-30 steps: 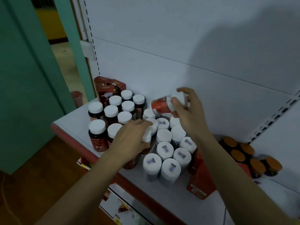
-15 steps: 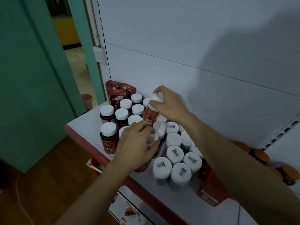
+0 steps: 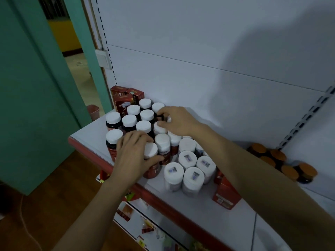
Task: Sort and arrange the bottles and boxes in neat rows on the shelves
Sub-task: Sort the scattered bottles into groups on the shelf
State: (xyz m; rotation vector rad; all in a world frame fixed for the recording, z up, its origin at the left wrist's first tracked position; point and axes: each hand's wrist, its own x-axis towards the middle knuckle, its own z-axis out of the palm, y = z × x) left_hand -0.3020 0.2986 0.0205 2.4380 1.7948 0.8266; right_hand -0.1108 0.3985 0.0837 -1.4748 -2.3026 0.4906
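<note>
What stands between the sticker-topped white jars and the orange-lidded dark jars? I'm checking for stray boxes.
In the head view, the person's right forearm crosses that stretch; under it, red cardboard boxes sit beside the sticker-topped white jars, left of the orange-lidded dark jars.

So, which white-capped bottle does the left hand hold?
The red bottle at the shelf's front edge: the left hand wraps it, thumb across its label. Its neighbours stand free.

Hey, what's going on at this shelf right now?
A person is lining up white-capped bottles on the shelf. The left hand grips a red bottle at the front edge. The right hand rests on bottles near the back wall. Red boxes stand behind; orange-lidded jars sit further right.
</note>
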